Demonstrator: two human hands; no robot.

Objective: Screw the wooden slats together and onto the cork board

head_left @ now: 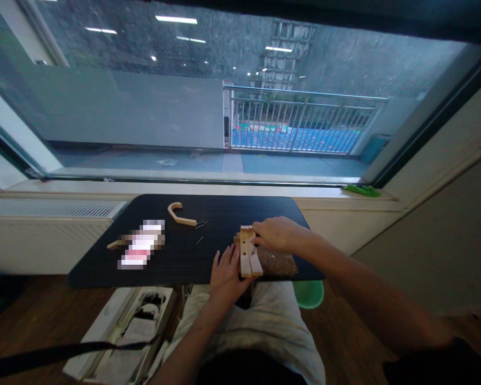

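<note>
A pale wooden piece [246, 254] with dark round holes lies near the front edge of the black table, partly on a brown, shiny, plastic-wrapped block [278, 263]. My left hand [226, 272] holds its left side, with the fingers stretched along it and the thumb at the near end. From the right, my right hand [278, 233] reaches over with its fingers closed against the wood. A small greyish bit shows by its fingertips, too small to name. Farther left lie a curved wooden hook [180, 216] and several thin dark screws [201, 240].
The black table [176, 262] has a blurred-out item [142, 246] at its left, over another wooden piece [114, 245]. A green basin [310, 294] stands below on the right, an open white box [116, 337] below on the left. A green cloth [362, 191] lies on the windowsill.
</note>
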